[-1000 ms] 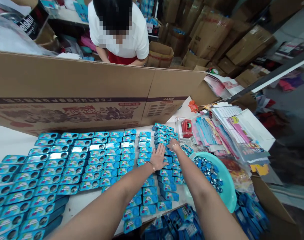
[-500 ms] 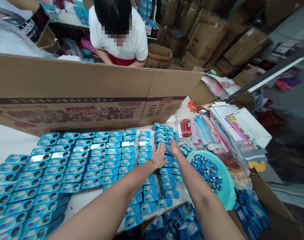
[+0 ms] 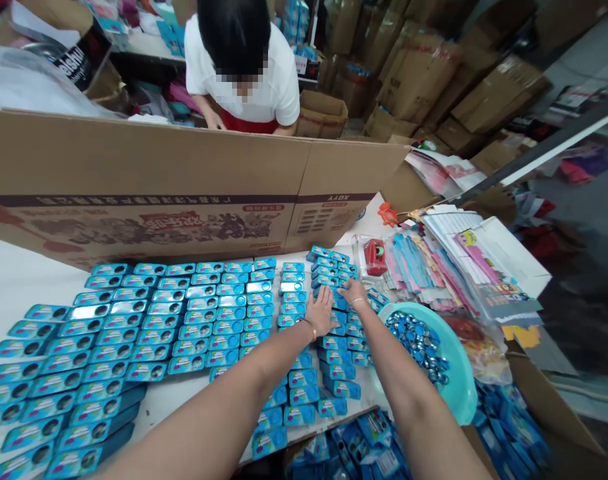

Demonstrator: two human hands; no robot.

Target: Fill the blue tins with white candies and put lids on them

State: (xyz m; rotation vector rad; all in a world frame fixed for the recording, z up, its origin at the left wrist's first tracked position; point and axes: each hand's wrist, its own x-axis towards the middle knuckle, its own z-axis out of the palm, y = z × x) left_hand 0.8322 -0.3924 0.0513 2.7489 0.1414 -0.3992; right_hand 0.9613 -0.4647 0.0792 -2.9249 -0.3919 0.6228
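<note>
Rows of small blue boxes (image 3: 157, 319) with round windows stand on the white table. My left hand (image 3: 321, 312) lies over the boxes at the right part of the rows, its fingers stretched out and apart. Just right of it, my right hand (image 3: 353, 292) touches the upper right boxes (image 3: 327, 271) with bent fingers; whether it grips one cannot be made out. A turquoise basin (image 3: 461, 373) of small shiny blue and silver pieces (image 3: 418, 343) is beside my right forearm.
A long cardboard panel (image 3: 194, 163) stands behind the boxes; a person (image 3: 279, 73) is beyond it. Paper stacks (image 3: 419, 267) and a red item (image 3: 375, 257) lie at the right. Open cartons of blue boxes (image 3: 509, 427) stand below the basin and table edge.
The view has shifted slightly, moving the scene a little to the right. My right hand has moved slightly away from my left hand, which stays spread over the boxes.
</note>
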